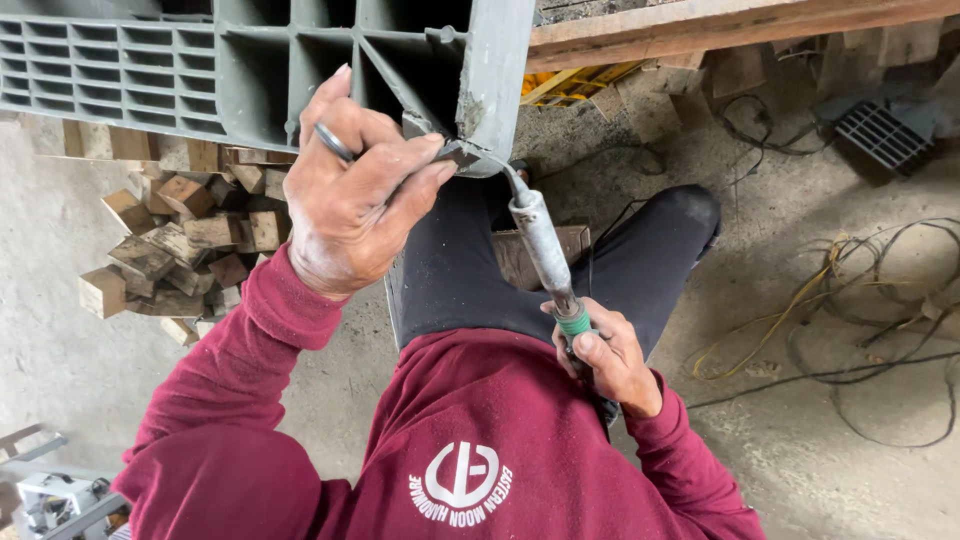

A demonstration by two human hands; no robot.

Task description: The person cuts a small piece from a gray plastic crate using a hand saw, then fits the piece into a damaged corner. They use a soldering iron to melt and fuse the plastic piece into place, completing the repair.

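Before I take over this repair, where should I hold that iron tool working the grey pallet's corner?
Grip the iron tool at its green-banded handle end, as the right hand does, coming from below. The bent tip touches the grey pallet corner beside the left hand, and may be hot.

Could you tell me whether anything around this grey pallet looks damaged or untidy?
The grey plastic pallet looks rough at its lower corner, where the tool tip meets it. Wood offcuts lie in a loose heap on the floor, and cables sprawl tangled to one side.
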